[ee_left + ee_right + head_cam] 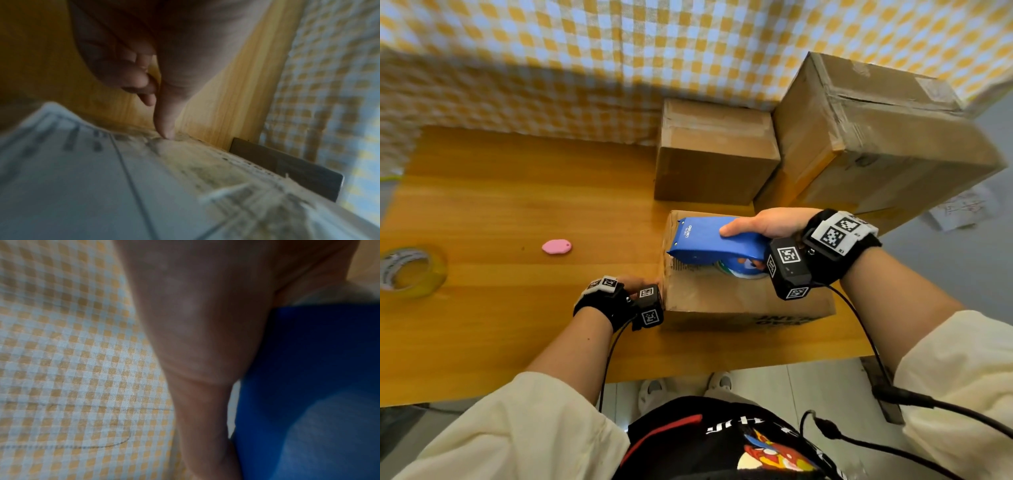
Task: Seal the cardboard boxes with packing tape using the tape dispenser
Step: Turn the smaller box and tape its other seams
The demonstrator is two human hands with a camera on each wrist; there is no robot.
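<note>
A small cardboard box (739, 298) stands on the wooden table (517, 205) in front of me. My right hand (743, 245) grips the blue tape dispenser (705, 240), which lies on the box's top with its nose at the left edge. The right wrist view shows only my right hand (205, 337) against the dispenser's blue body (308, 369). My left hand (635, 282) is at the box's left side. In the left wrist view one straight fingertip (166, 129) presses on that labelled side of the box (102, 186), and the other fingers are curled, holding nothing.
Two larger cardboard boxes stand behind, one in the middle (715, 154) and a bigger one at the right (876, 137). A loose roll of tape (412, 270) and a small pink object (556, 247) lie on the left. A checked cloth (585, 51) hangs behind.
</note>
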